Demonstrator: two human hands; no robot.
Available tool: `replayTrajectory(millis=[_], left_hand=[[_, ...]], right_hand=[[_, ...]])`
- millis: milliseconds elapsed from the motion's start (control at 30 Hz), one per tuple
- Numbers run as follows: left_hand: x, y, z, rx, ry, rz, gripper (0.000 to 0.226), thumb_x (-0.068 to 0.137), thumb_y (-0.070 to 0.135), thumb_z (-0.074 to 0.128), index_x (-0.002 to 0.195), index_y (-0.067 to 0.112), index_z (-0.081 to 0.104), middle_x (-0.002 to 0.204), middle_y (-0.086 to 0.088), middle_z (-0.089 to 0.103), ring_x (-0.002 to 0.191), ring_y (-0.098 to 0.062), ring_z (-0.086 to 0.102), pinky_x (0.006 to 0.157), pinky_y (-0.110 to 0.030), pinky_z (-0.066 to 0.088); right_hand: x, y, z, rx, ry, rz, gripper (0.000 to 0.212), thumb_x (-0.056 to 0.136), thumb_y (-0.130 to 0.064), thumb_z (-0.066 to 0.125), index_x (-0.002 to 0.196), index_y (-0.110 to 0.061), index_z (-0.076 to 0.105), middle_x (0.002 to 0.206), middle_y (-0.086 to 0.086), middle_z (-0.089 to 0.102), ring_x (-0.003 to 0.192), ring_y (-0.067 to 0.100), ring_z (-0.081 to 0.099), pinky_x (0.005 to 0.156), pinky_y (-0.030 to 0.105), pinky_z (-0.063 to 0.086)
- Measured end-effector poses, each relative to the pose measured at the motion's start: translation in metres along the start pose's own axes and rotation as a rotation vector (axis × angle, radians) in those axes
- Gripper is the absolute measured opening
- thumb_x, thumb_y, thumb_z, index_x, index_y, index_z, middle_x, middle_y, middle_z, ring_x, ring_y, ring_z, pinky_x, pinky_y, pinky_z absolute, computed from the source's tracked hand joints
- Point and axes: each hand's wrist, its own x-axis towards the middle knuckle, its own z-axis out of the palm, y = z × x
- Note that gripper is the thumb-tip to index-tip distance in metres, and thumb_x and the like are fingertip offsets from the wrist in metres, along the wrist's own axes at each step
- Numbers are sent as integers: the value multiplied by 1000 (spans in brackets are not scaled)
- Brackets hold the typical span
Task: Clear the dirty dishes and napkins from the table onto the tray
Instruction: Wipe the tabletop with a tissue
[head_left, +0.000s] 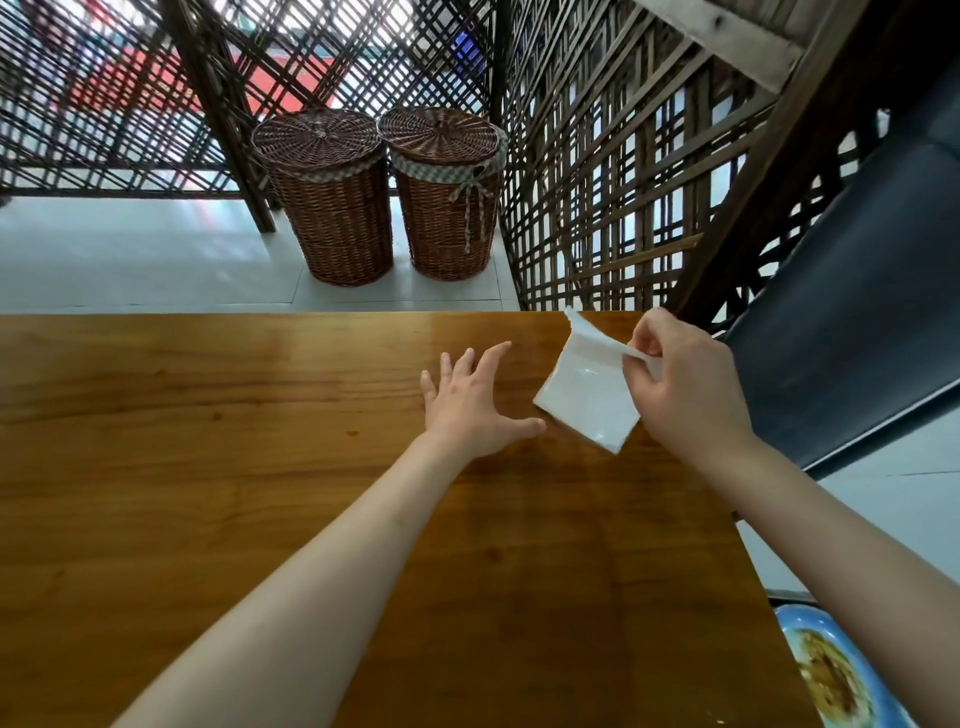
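A white folded napkin (584, 395) hangs just above the far right part of the wooden table (260, 467). My right hand (685, 384) pinches its upper right edge between thumb and fingers. My left hand (470, 402) is spread flat, fingers straight, just left of the napkin and holds nothing. A blue-rimmed dish with brown food residue (831, 675) shows at the lower right, beyond the table's right edge and partly hidden by my right forearm.
Two lidded wicker baskets (332, 202) (447, 192) stand on the pale floor beyond the table's far edge. A dark wooden lattice screen (597, 182) runs behind them. A dark padded seat (857, 312) lies to the right of the table.
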Motion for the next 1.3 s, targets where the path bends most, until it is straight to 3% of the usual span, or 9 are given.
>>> replayTrajectory(millis=[100,233,367,600,833,1000,1133,1300], left_hand=[[-6,5,1,-4,27,38,82,70,63,67,139,44,26,157,-3,17,145,-29,-2,106,-47,-15],[-10,7,2,-13,41,66,47,75,55,68,115,39,52,155,-2,23,145,-29,2,102,-43,-19],[-11,9,3,-34,58,73,48,77,50,69,120,37,52,152,-1,29,145,-28,7,110,-47,-14],[-7,14,7,-106,149,99,44,78,47,69,117,36,54,141,4,44,142,-25,19,110,-45,-12],[0,22,12,-139,233,139,24,76,42,73,98,34,68,136,6,50,134,-16,32,112,-47,-8],[0,28,12,-199,235,117,49,69,38,80,113,35,60,130,11,52,129,-12,37,112,-46,-9],[1,35,10,-251,211,131,45,67,36,81,102,39,53,120,13,58,123,-13,45,112,-48,-8],[1,44,10,-297,169,183,36,72,26,79,87,39,50,98,18,61,108,-14,57,111,-53,-7]], right_hand=[[2,-3,-2,8,10,-2,9,88,-7,61,84,-10,53,75,6,59,70,19,56,59,31,51],[3,-7,0,9,13,12,11,87,-7,62,84,-11,53,77,5,59,71,17,55,57,24,46],[2,-6,2,10,12,14,11,87,-6,62,84,-11,52,79,5,59,72,17,55,59,26,48],[2,2,5,14,-1,10,12,86,-7,64,88,-11,53,84,8,62,77,18,58,61,33,54],[3,14,10,8,-27,49,11,86,-12,65,92,-10,56,87,8,63,75,13,52,62,25,48],[3,21,11,22,-56,54,11,88,-12,62,98,-12,57,90,8,65,79,19,59,63,29,52],[3,27,16,-1,-70,51,12,90,-10,58,102,-11,60,96,9,65,86,20,61,60,22,47],[3,33,22,-4,-71,71,11,91,-8,56,101,-8,61,95,10,65,85,21,61,61,23,48]])
